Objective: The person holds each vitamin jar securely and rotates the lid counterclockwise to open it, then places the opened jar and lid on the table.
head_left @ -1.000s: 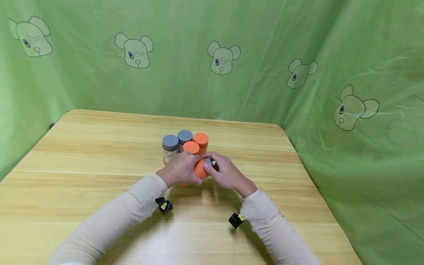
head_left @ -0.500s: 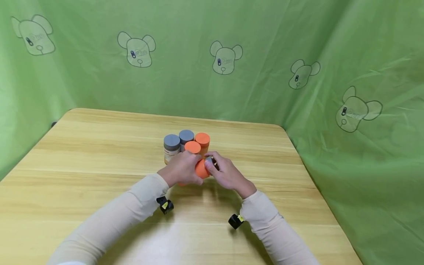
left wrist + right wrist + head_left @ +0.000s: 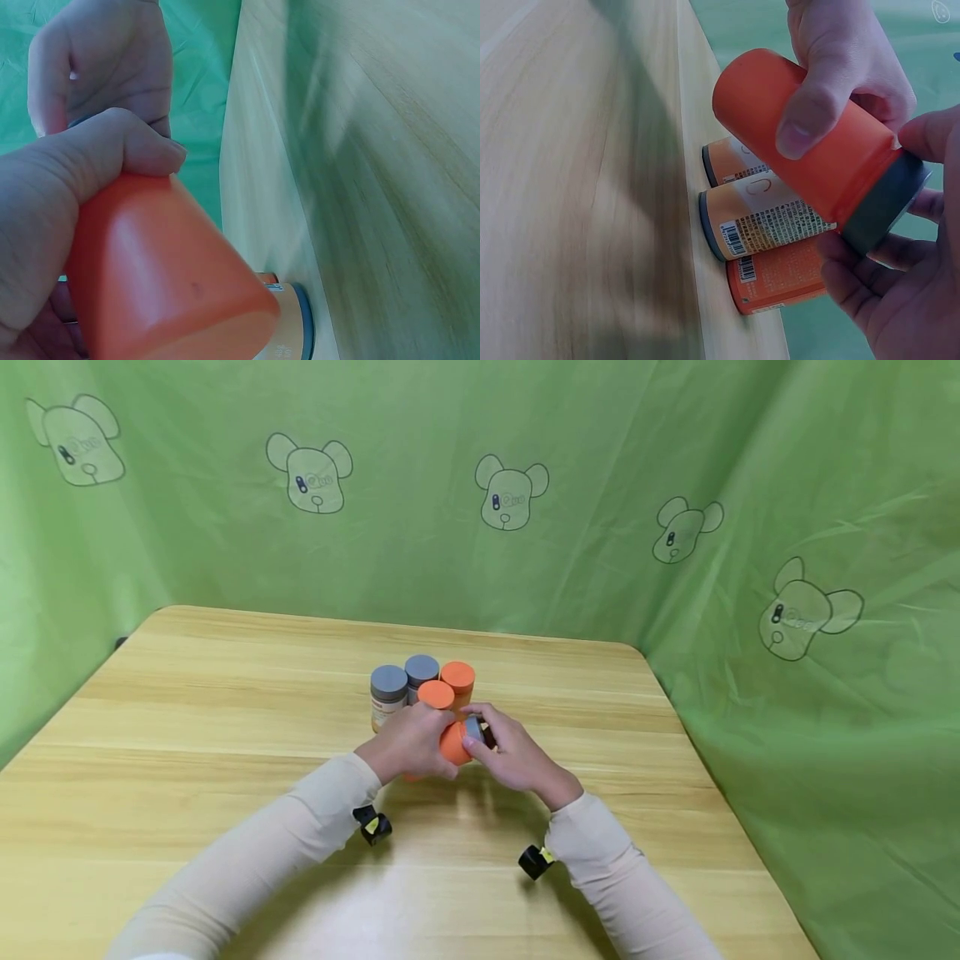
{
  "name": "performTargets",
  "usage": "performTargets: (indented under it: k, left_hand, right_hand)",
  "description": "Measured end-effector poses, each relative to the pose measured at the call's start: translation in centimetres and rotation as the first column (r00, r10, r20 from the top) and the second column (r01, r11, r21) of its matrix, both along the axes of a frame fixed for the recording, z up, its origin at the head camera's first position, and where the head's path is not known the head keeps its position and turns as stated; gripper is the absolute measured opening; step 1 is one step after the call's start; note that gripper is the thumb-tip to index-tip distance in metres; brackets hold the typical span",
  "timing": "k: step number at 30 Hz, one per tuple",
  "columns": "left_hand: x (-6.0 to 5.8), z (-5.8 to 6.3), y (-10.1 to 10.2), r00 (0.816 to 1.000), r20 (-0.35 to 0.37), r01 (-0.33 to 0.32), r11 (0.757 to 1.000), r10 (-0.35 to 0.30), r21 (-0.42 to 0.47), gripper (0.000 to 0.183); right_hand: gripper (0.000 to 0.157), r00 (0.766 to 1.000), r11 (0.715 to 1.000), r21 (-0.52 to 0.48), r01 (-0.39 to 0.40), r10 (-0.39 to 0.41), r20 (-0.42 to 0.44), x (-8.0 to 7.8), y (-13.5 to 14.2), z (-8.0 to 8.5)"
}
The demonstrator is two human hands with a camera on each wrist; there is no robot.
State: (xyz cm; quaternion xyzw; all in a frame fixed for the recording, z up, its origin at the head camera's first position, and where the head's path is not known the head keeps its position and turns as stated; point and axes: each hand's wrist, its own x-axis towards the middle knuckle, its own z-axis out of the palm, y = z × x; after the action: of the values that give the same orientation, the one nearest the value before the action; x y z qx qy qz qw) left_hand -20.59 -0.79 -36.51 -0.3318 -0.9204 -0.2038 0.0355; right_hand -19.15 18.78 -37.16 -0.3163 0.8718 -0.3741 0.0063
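Observation:
An orange jar [image 3: 453, 747] with a dark grey screw lid [image 3: 885, 201] is held tilted above the table. My left hand [image 3: 411, 742] grips its orange body, thumb along the side in the right wrist view. Fingers and thumb of my right hand [image 3: 512, 752] pinch the grey lid at the other end. In the left wrist view the jar's plain orange body [image 3: 165, 262] fills the lower middle, its lid mostly hidden behind the left thumb. Just behind the hands stand two grey-lidded jars, one at the left [image 3: 388, 693], and two orange-lidded jars, one nearer [image 3: 436, 694].
The standing jars form a tight cluster on the wood-grain table [image 3: 225, 710]; printed labels and barcodes show on them in the right wrist view. A green curtain [image 3: 405, 552] with mouse-head drawings hangs behind the table and along its right side.
My right thumb moves over the grey lid and back, leaving more of the lid showing than half a second ago. The left hand keeps its grip on the jar; the standing jars stay put.

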Motion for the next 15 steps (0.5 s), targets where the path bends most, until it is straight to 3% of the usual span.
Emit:
performTargets:
  k: [5, 11, 15]
  left_hand:
    - [0.03, 0.02, 0.0, 1.0, 0.001, -0.006, 1.0, 0.006, -0.002, 0.047]
    - [0.02, 0.02, 0.03, 1.0, 0.003, -0.007, 1.0, 0.007, -0.001, 0.041]
    - [0.02, 0.04, 0.01, 1.0, 0.01, -0.006, 1.0, 0.006, 0.001, 0.04]
  right_hand:
    - [0.046, 1.0, 1.0, 0.008, -0.003, 0.003, -0.01, -0.02, 0.12, 0.08]
    - [0.049, 0.998, 0.997, 0.018, 0.069, -0.069, -0.003, -0.05, -0.17, 0.12]
    - [0.042, 0.995, 0.995, 0.029, 0.098, -0.099, 0.016, -0.06, -0.34, 0.1]
